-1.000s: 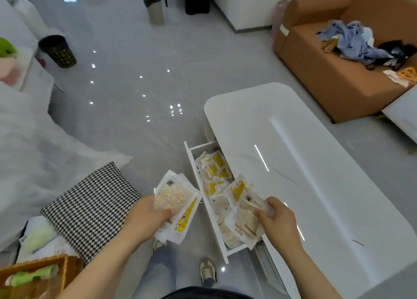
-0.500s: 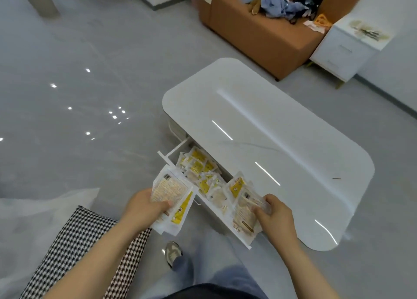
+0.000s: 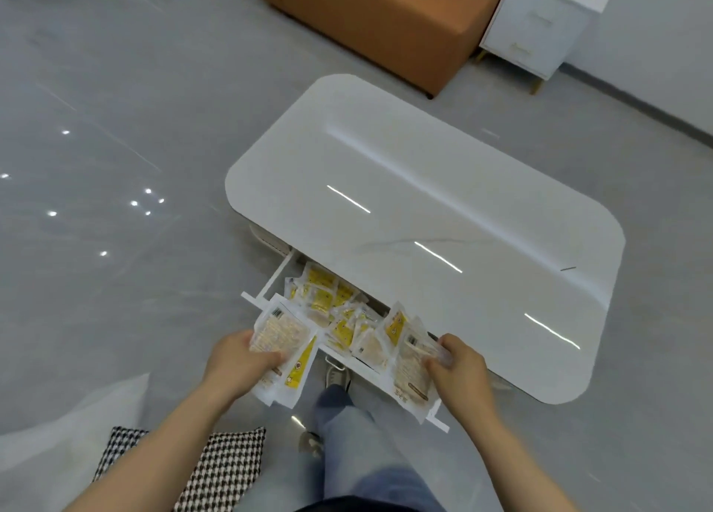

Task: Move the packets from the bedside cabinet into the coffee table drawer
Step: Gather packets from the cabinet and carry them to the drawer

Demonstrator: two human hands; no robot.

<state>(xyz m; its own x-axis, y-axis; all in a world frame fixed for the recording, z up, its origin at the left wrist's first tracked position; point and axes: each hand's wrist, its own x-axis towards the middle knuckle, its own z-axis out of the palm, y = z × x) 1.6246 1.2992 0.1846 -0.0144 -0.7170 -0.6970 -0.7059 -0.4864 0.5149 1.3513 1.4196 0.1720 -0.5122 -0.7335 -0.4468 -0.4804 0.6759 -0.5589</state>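
The white coffee table [image 3: 443,202] has its drawer [image 3: 272,278] pulled out toward me, and several white-and-yellow packets [image 3: 332,307] lie in it. My left hand [image 3: 237,361] grips a small stack of packets [image 3: 283,351] over the drawer's left front corner. My right hand [image 3: 459,365] pinches another packet [image 3: 411,368] by its top edge at the drawer's right end. The white bedside cabinet [image 3: 536,29] stands far back on the right.
An orange sofa [image 3: 378,21] with clothes on it sits behind the table. A black-and-white checked cushion [image 3: 216,469] lies at the lower left beside a white sheet [image 3: 58,434]. My legs and shoes [image 3: 335,374] are right in front of the drawer. Grey glossy floor surrounds the table.
The view has swung right and down, bringing the table and cabinet into frame. Both hands keep their packets and have stayed at the drawer's front.
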